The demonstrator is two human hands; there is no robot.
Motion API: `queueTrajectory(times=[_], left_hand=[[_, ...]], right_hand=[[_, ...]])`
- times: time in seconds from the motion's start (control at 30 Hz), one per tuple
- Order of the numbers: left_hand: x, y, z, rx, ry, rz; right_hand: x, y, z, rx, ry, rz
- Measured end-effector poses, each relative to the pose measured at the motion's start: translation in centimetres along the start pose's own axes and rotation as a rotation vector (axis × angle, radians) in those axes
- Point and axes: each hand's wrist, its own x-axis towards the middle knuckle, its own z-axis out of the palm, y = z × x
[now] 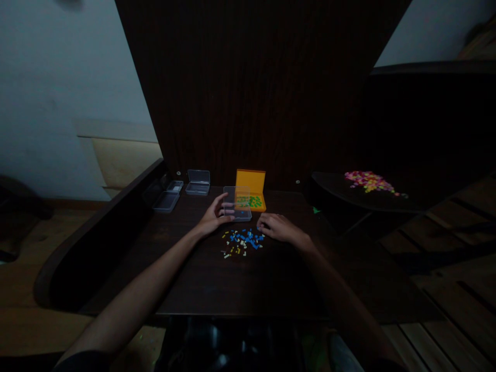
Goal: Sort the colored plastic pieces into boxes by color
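My left hand [214, 217] grips the left side of a clear plastic box [237, 203] with its lid raised, standing on the dark wooden table [232, 279]. My right hand [278, 227] rests fingers down at the right edge of a scatter of small blue, yellow and white pieces [242, 241]; its fingertips seem pinched on one, too small to make out. Behind the clear box stands an open orange box [251, 192] holding green pieces.
Three more clear boxes sit at the table's back left: one open [198, 182], two near the raised edge [166, 201]. A pile of pink and yellow pieces [368, 181] lies on a dark surface to the right. Wooden slats run along the right.
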Motion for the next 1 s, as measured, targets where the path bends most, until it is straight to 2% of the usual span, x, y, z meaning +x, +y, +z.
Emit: queueTrajectory(times=[0.1, 0.2, 0.37, 0.5, 0.7, 1.0], left_hand=[[0.0, 0.1, 0.0, 0.000, 0.003, -0.012], [-0.1, 0.1, 0.1, -0.001, 0.003, -0.015], [0.0, -0.1, 0.0, -0.001, -0.015, -0.006], [0.1, -0.4, -0.1, -0.003, -0.028, -0.003], [0.1, -0.5, -0.1, -0.001, -0.036, -0.011], [0.0, -0.3, 0.1, -0.035, -0.037, -0.012]], right_hand=[[0.0, -0.5, 0.0, -0.053, -0.025, 0.023], [0.0, -0.5, -0.1, 0.006, -0.027, 0.033], [0.4, -0.5, -1.2, 0.222, 0.136, -0.023], [1.7, -1.1, -1.9, 0.176, 0.227, -0.048], [4.3, -1.7, -1.6, -0.087, 0.144, 0.060], [5.8, -2.7, -1.4, -0.174, 0.015, 0.195]])
